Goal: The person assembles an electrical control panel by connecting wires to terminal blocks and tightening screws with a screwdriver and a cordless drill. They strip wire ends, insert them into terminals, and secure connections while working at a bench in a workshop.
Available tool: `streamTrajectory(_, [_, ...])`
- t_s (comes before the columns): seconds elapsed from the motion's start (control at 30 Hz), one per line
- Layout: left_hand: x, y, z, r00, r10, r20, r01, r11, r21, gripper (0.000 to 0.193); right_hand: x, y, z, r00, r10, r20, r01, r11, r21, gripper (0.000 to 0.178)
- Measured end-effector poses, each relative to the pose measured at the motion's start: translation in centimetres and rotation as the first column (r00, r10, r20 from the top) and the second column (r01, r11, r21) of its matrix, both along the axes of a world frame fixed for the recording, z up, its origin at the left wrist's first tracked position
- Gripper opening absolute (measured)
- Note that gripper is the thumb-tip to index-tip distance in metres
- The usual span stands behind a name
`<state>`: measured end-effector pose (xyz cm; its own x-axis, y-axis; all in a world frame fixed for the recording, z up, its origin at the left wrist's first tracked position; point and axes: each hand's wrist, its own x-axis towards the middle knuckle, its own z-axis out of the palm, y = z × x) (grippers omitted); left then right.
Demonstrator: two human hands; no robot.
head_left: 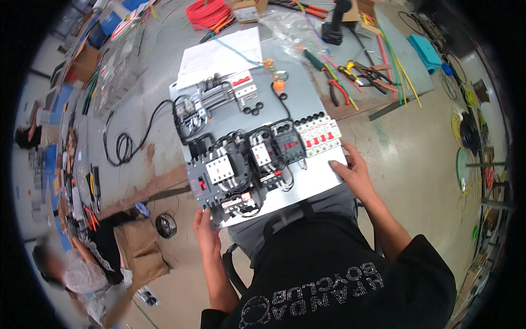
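A metal mounting plate [313,176] full of electrical parts lies partly on the table, its near end jutting over my lap. My right hand [356,174] grips its right near corner, thumb on top. At the left near corner my left hand [205,233] clasps the edge, with some fingers hidden underneath. Close to the left hand sits a dark grey circuit breaker [201,185] with a red switch. White-fronted contactors [220,169] stand beside it. Nearest my right hand is a row of white breakers [319,137] with red levers. Black wires run between the parts.
Paper sheets [219,57] cover the plate's far end. Pliers [337,92], a screwdriver [314,60] and a black power tool [334,24] lie at the right. A red wire coil [208,12] is at the back. A black cable [125,143] curls left; another person [82,271] sits lower left.
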<state>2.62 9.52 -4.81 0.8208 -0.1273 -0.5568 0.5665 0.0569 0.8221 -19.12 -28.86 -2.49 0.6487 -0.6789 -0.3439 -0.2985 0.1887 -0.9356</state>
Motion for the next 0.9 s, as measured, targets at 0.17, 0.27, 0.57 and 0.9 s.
streamTrajectory(0.17, [0.5, 0.6, -0.6, 0.997, -0.069, 0.025, 0.07, 0.997, -0.031, 0.025, -0.5, -1.2, -3.7, 0.993, 0.022, 0.115, -0.016, 0.999, -0.049, 0.069])
streamTrajectory(0.27, [0.9, 1.6, -0.9, 0.992, -0.118, 0.034, 0.119, 0.992, -0.047, 0.023, -0.1, -2.0, -1.1, 0.997, 0.078, -0.026, -0.076, 0.995, 0.064, 0.069])
streamTrajectory(0.57, [2.9, 1.0, -0.5, 0.971, -0.202, 0.128, 0.209, 0.977, -0.044, 0.04, 1.6, -3.4, -3.2, 0.985, 0.089, 0.151, -0.125, 0.96, 0.251, 0.049])
streamTrajectory(0.9, [0.0, 3.1, -2.2, 0.999, -0.051, -0.011, 0.049, 0.99, -0.134, 0.049, 1.6, -3.2, -0.9, 0.999, 0.046, 0.023, -0.051, 0.966, 0.253, 0.038])
